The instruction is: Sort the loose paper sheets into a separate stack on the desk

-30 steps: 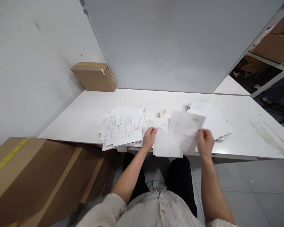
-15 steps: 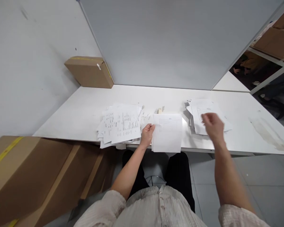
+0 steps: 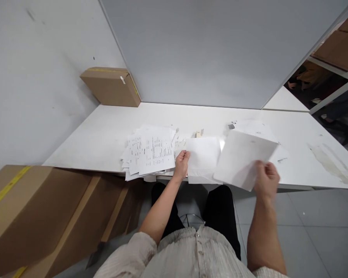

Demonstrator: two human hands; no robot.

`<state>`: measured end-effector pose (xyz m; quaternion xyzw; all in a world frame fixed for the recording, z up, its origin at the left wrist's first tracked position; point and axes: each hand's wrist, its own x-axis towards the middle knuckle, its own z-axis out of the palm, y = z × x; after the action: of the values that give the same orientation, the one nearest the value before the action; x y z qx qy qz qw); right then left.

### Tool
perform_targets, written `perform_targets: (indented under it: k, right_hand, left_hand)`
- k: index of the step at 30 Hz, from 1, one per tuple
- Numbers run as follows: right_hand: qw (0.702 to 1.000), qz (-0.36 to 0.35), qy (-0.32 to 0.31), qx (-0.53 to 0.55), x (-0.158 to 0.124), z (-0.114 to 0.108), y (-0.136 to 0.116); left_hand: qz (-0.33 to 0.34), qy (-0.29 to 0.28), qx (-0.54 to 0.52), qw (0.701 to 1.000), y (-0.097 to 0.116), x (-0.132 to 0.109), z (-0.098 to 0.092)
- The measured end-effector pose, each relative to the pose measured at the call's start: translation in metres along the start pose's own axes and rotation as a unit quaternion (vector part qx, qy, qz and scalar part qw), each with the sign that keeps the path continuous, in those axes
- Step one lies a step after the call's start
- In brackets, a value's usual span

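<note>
My left hand (image 3: 181, 163) pinches the left edge of a small stack of white sheets (image 3: 202, 159) lying at the front edge of the white table (image 3: 104, 135). My right hand (image 3: 266, 179) is closed on the lower corner of a single white sheet (image 3: 243, 158), lifted and tilted above the table between the small stack and a pile of white papers (image 3: 259, 129) on the right. A spread pile of printed papers (image 3: 149, 150) lies to the left of my left hand.
A brown cardboard box (image 3: 111, 87) leans in the far left corner against a grey partition (image 3: 214, 50). Large cardboard boxes (image 3: 40, 216) stand at my left on the floor. A small tan object (image 3: 197, 134) sits behind the stack. Shelving with boxes (image 3: 336, 50) is at far right.
My right hand put one sheet on the right pile, then came back and now holds another sheet lifted off the small stack. My left hand stayed on the stack's edge.
</note>
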<state>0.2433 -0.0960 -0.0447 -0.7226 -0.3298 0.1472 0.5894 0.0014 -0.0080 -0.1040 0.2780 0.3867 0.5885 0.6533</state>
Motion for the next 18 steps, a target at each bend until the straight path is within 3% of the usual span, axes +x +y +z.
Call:
perform_targets:
  k: [2,4,5,7,10,12,15,18]
  right_hand:
    - [0.99,-0.067,0.109,-0.061,0.009,-0.022,-0.011]
    - [0.972,-0.118,0.152,-0.138,0.012,-0.033,-0.021]
    - [0.969,-0.124,0.136,-0.164,0.01,-0.033,-0.024]
    - [0.982,-0.096,0.037,-0.161,0.003,-0.022,-0.029]
    - [0.986,-0.02,-0.154,-0.054,-0.016,0.012,-0.028]
    - [0.972,0.017,-0.232,0.02,-0.029,0.037,-0.024]
    - [0.96,0.045,-0.267,0.072,-0.045,0.061,-0.018]
    - [0.956,0.067,-0.266,0.1,-0.05,0.067,-0.017]
  left_hand:
    - [-0.006,0.014,-0.023,1.0,0.002,0.001,0.0]
    - [-0.014,0.035,-0.043,0.998,0.004,0.003,0.0]
    - [-0.02,0.042,-0.049,0.998,0.004,0.004,0.0]
    - [-0.034,0.032,-0.048,0.998,0.004,0.004,0.0]
    - [-0.038,-0.01,-0.002,0.999,0.002,0.003,-0.001]
    - [-0.017,-0.03,0.036,0.999,-0.001,0.003,-0.003]
    - [0.022,-0.047,0.075,0.996,-0.007,0.003,-0.006]
    - [0.034,-0.05,0.1,0.993,-0.011,0.003,-0.007]
